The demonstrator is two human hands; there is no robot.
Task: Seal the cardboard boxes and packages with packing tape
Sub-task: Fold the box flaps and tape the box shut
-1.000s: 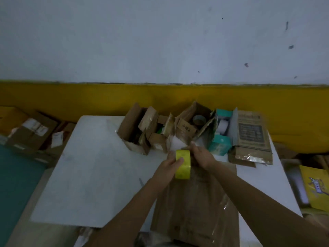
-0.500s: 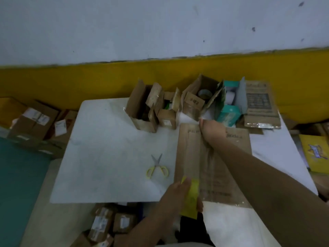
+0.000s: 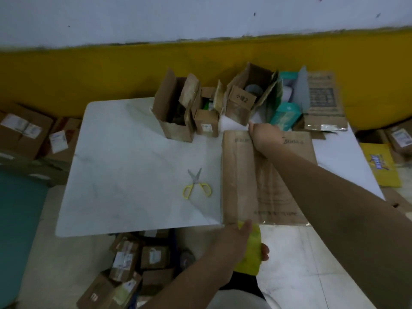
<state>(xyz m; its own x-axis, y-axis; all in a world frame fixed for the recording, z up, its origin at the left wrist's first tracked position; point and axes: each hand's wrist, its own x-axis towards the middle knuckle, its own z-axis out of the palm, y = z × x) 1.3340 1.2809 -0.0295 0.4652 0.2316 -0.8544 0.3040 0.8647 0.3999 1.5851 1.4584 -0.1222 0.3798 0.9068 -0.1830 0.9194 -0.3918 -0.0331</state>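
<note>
Here, left hand [image 3: 236, 244] grips tape roll [image 3: 252, 253], right hand [image 3: 265, 136] presses flat carton [image 3: 240, 186]; box [image 3: 242, 101] seemingly reads "小罐2".

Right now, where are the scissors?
In the head view, the yellow-handled scissors lie on the white table, just left of the flat cardboard package.

Your flat cardboard box on the table's right half, cartons behind it.
The flat cardboard box [image 3: 263, 188] lies on the table [image 3: 133, 152], its near edge reaching the table's near edge. The scissors [image 3: 196, 185] lie just left of it. Open cartons [image 3: 174, 112] stand in a row along the far edge. Your right hand [image 3: 265, 136] is on the box's far edge. Your left hand [image 3: 236, 239] holds the tape roll [image 3: 250, 255] just before the box's near edge. Parcels [image 3: 153, 256] lie on the floor before the table.
</note>
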